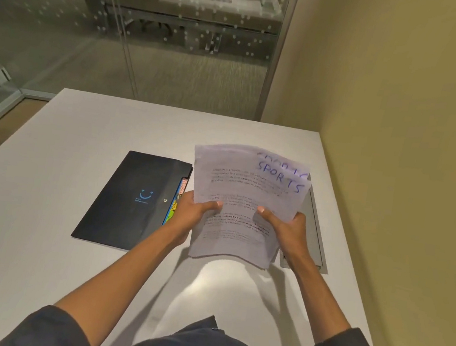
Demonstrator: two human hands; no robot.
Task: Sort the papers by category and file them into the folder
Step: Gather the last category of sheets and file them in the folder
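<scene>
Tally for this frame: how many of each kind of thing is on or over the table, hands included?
Hands: 2, the left hand and right hand
Stack of papers (sheet count not readable): 1
Folder: 1
Grey tray behind the papers: 1
Total: 5

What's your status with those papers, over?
Left hand and right hand both grip papers above table. Top sheet marked SPORTS. Folder closed, left of papers. Nothing blocking.

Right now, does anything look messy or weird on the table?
A little. The papers in both hands are fanned unevenly, so a second "SPORTS" heading peeks out behind the front sheet. Colourful sheets also stick out of the dark folder's right edge.
</scene>
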